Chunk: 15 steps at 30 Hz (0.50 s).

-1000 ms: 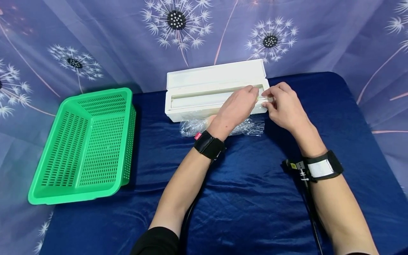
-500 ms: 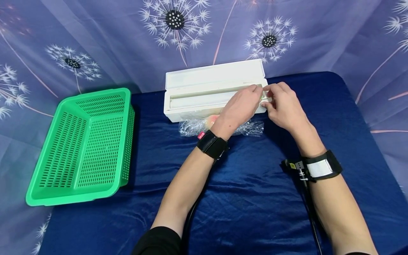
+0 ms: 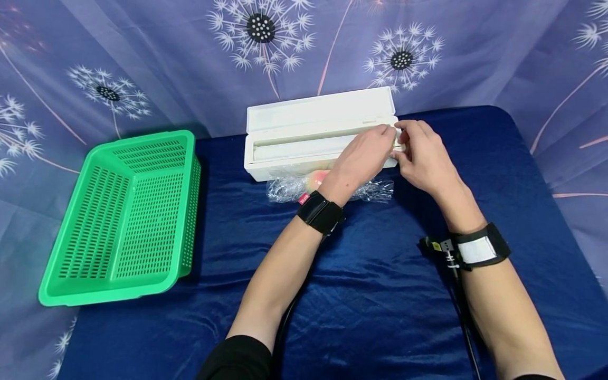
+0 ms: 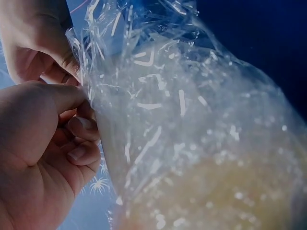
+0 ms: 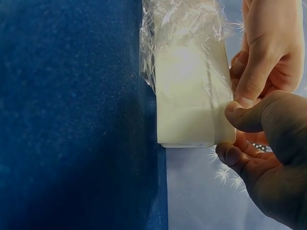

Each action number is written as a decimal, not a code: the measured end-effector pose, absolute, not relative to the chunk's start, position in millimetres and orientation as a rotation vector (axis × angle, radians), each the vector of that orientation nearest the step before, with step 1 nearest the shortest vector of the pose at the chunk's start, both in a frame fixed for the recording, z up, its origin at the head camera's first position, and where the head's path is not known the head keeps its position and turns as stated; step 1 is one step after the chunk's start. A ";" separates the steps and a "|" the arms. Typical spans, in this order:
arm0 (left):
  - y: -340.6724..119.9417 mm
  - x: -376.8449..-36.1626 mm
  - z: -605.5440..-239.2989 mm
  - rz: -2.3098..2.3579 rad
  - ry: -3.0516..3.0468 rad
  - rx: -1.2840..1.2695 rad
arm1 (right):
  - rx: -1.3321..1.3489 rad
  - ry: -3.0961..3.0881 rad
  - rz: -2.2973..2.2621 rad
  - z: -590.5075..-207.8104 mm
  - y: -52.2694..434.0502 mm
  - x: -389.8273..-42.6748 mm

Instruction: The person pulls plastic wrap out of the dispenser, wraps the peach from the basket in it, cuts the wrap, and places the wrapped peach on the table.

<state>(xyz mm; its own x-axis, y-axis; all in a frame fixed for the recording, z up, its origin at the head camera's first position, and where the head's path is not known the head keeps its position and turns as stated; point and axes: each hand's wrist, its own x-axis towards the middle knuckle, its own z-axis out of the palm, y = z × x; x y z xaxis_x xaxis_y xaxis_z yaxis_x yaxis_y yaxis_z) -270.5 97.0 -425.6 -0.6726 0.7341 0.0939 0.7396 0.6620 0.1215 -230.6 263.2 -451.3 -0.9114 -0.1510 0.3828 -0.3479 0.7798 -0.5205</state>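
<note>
A long white cling film box (image 3: 266,173) stands at the back of the table, its lid (image 3: 323,110) raised. A white film roll (image 3: 294,149) lies inside. Clear cling film (image 3: 287,190) hangs over the front, with a pink and yellow peach-like fruit (image 3: 315,180) under it, partly hidden by my left wrist. My left hand (image 3: 363,158) pinches what seems a small slide cutter at the box's right end; the fingers mostly hide it. Thumb and fingers of my right hand (image 3: 423,155) grip the box's right end corner, close against the left fingertips, as the right wrist view shows.
A green perforated plastic basket (image 3: 187,211) stands on the left. Dark blue cloth (image 3: 380,295) covers the table. Behind it hangs a dandelion-patterned curtain (image 3: 180,53). Black cables (image 3: 463,316) run along both forearms from the wrist straps.
My left hand has slid to the right along the box's front edge, up to the right fingertips. More of the fruit shows. My right hand stays at the box's end.
</note>
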 end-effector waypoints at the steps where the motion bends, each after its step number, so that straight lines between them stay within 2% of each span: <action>1: 97.7 -270.7 -425.4 -0.216 -2.831 -1.258 | 0.387 -2.649 0.865 -451.5 263.2 -230.7; 15: 101.9 -273.3 -426.4 -0.180 -2.788 -1.291 | 0.454 -2.577 0.813 -455.6 265.1 -232.2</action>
